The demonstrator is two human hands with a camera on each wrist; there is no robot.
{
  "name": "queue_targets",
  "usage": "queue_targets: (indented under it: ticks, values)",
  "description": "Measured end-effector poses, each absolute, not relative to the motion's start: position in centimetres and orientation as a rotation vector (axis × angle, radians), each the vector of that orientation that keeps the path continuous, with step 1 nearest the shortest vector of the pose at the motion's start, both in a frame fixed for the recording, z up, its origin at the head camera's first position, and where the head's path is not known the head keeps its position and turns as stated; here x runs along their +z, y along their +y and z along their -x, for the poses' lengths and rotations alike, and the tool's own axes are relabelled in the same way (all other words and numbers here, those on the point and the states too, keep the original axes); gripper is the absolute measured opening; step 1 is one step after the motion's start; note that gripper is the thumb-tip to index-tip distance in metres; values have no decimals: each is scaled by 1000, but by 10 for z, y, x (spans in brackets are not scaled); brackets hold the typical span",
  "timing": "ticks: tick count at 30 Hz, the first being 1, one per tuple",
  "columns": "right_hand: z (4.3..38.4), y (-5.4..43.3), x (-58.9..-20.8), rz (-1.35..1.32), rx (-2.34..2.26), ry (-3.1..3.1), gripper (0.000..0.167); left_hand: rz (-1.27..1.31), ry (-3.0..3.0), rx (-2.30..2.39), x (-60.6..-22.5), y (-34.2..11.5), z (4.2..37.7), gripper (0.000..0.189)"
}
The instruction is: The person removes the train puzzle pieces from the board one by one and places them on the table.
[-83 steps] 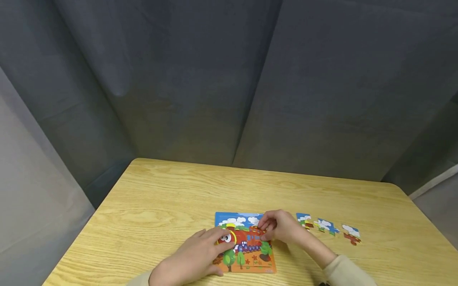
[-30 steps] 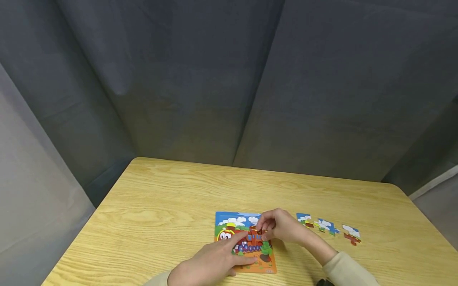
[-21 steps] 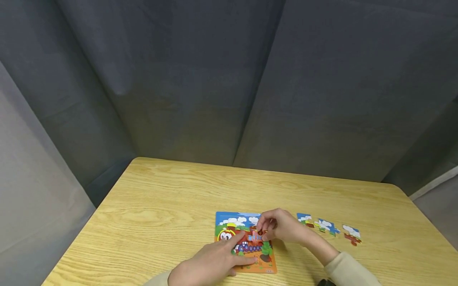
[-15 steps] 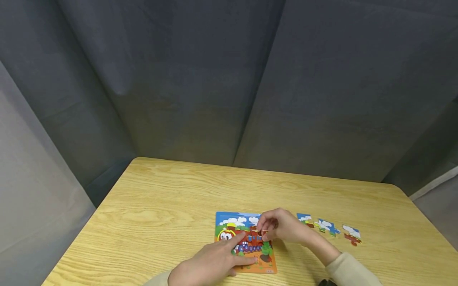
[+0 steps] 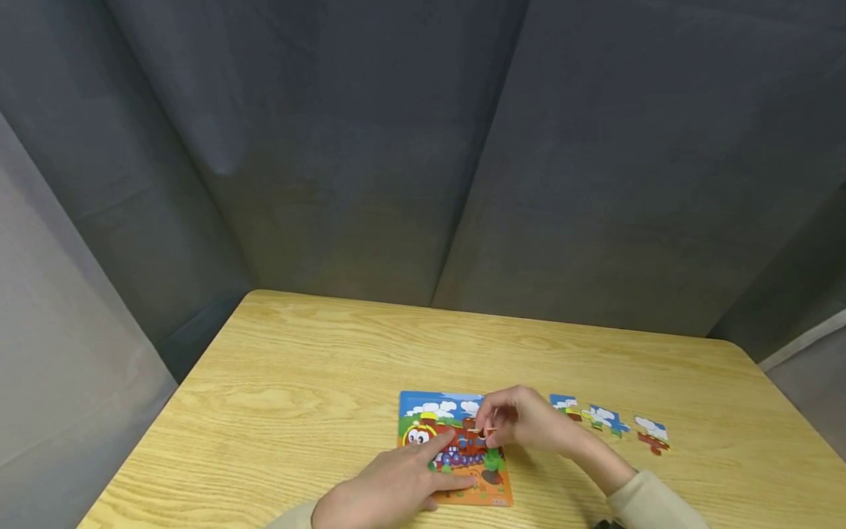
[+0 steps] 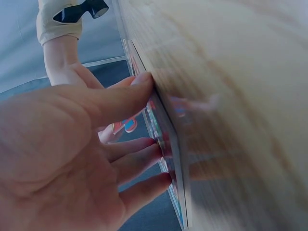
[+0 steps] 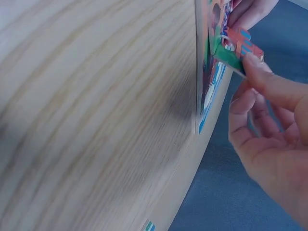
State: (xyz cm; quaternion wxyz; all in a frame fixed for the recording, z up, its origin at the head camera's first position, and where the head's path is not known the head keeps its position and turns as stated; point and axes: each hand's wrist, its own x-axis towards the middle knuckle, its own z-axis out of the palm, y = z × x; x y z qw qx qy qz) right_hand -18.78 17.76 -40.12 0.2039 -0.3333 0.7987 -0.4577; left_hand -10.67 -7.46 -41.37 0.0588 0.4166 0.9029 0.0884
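A picture puzzle in a flat tray (image 5: pixel 500 494), showing a red cartoon train, lies on the table. My left hand (image 5: pixel 390 486) rests on its lower part with fingers extended. In the left wrist view, the thumb touches the tray's edge while other fingertips press its face. My right hand (image 5: pixel 529 420) is over the upper right of the picture and pinches a puzzle piece (image 7: pixel 237 52) between thumb and fingers. This red, blue and green piece is tilted up from the picture. Whether its far edge still touches the puzzle, I cannot tell.
Three loose pieces lie right of the tray: one blue, green and brown (image 5: pixel 565 408), one mostly sky (image 5: pixel 606 419), and one cloud-and-red (image 5: pixel 653 435). Grey curtains (image 5: pixel 344 147) stand behind the wooden table (image 5: pixel 317 353). A black device (image 6: pixel 79 11) is on the right wrist.
My left hand has moved right across the puzzle, uncovering the train's face. The piece at my right fingertips, nearly flat before, is now tilted up.
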Motion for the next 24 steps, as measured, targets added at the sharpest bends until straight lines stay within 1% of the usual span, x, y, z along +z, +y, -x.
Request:
queue_targets:
  ticks: [8, 11, 18, 24]
  values:
    - [186, 177, -399, 1183, -1061, 2321, 16, -1257, 2737, 239, -414, -74, 107, 55]
    - [185, 177, -399, 1184, -993, 2362, 14, -1244, 2731, 232, -414, -74, 107, 54]
    - [185, 178, -400, 1094, -971, 2395, 14, -1256, 2730, 233, -414, -73, 108, 55]
    - [186, 181, -398, 1124, -1016, 2362, 10, -1266, 2747, 222, -414, -74, 107, 55]
